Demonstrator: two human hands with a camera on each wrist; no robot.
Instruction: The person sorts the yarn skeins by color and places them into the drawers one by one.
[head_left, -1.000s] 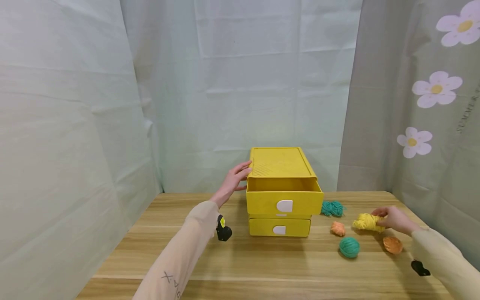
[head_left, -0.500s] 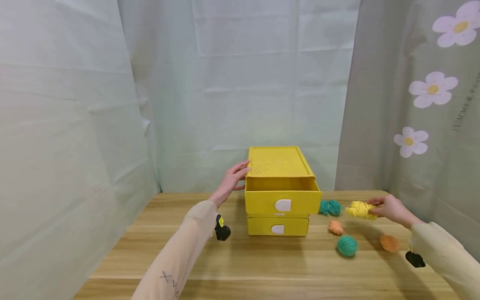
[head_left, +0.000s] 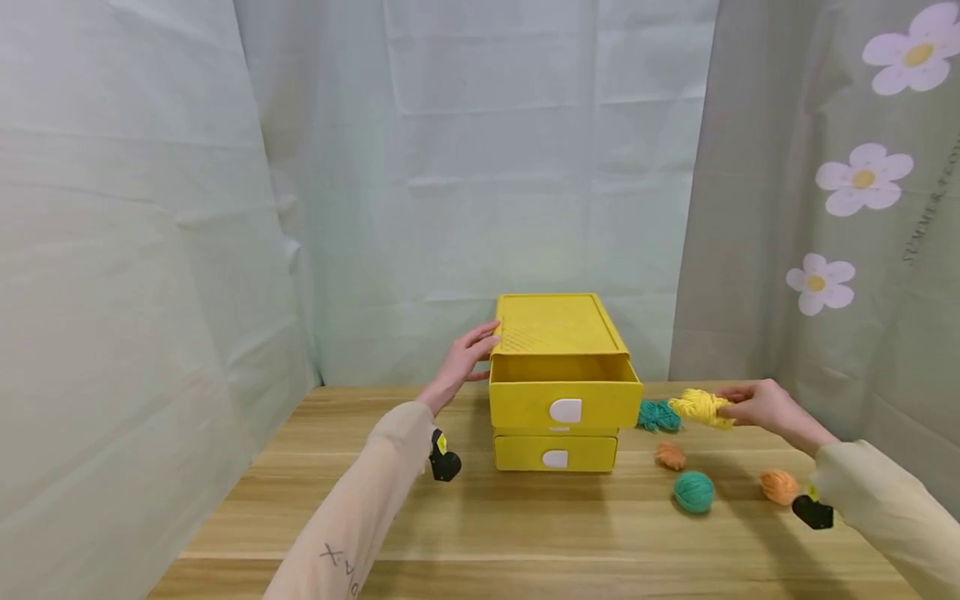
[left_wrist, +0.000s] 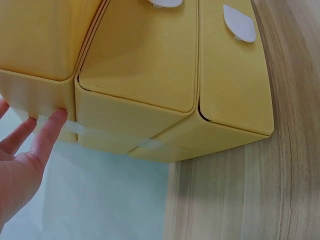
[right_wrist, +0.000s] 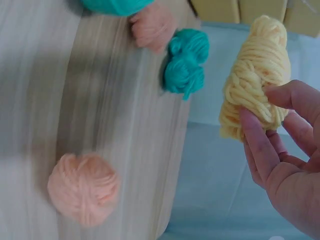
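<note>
Lightly, the thumb and fingers of the right hand (right_wrist: 295, 170) pinch the yellow yarn (right_wrist: 257, 82) near one end, and the bundle is held up off the table (head_left: 337, 500), to the right of the pulled-out top drawer (head_left: 525, 406). It looks light and soft, so probably it yields to a squeeze and cannot break; wool-like strands should not be slippery, though a loose loop could catch. A hold around its middle, over the windings, seems the most secure. The left hand (head_left: 459, 367) has its fingers spread, the tips touching the side of the yellow box (head_left: 558, 321), which appears smooth and rather stiff, more suited to flat pressing. Farther out, a green bundle (head_left: 660, 415), a green ball (head_left: 693, 492) and two orange balls (head_left: 778, 487) lie on the wood. As for writing, the right curtain (head_left: 892, 367) shows "SUMMER", followed by letters too unclear to read; on the left sleeve (head_left: 375, 483) one "X" is readable. No brand can be found on the drawers.
</note>
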